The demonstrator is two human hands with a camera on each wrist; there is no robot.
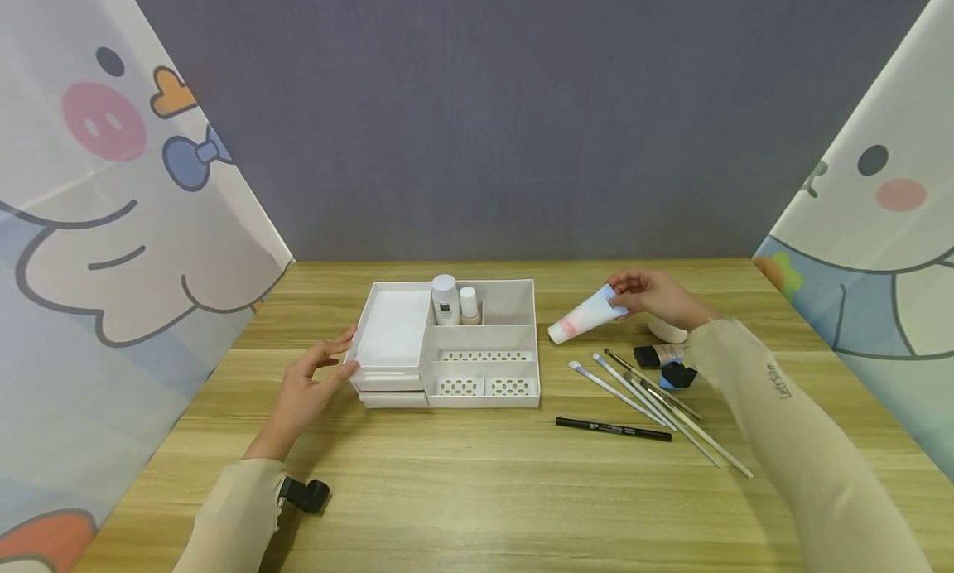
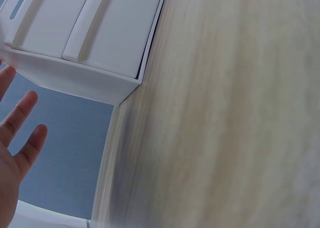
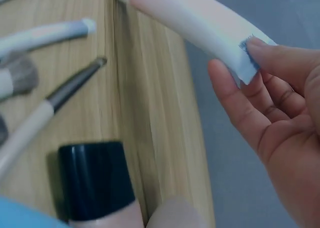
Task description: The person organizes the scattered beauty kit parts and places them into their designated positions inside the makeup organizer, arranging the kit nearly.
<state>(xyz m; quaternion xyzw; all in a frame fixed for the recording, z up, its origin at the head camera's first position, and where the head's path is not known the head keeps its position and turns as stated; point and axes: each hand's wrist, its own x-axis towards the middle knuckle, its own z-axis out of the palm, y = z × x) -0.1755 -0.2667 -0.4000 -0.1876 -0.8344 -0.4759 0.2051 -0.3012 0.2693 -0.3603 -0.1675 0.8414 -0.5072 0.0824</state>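
Note:
My right hand (image 1: 656, 298) pinches the flat end of a white and pink squeeze tube (image 1: 585, 316), right of the organizer. The right wrist view shows thumb and fingers on the crimped end of the tube (image 3: 192, 19). At the left side of a white desktop organizer (image 1: 391, 329) rests my left hand (image 1: 305, 387), its fingers spread. In the left wrist view, that hand (image 2: 12, 148) is beside the organizer's drawer fronts (image 2: 112, 35). A white-capped bottle (image 1: 445, 304) and a smaller bottle (image 1: 469, 308) stand in the organizer's rear compartment.
Several makeup brushes (image 1: 633, 395) lie fanned out on the wooden table (image 1: 462, 490), right of the organizer. Closer to me is a black pen (image 1: 613, 429). A black-capped bottle (image 1: 650, 357), a blue and black item (image 1: 676, 375) and a pale rounded item (image 1: 666, 331) lie near the right sleeve.

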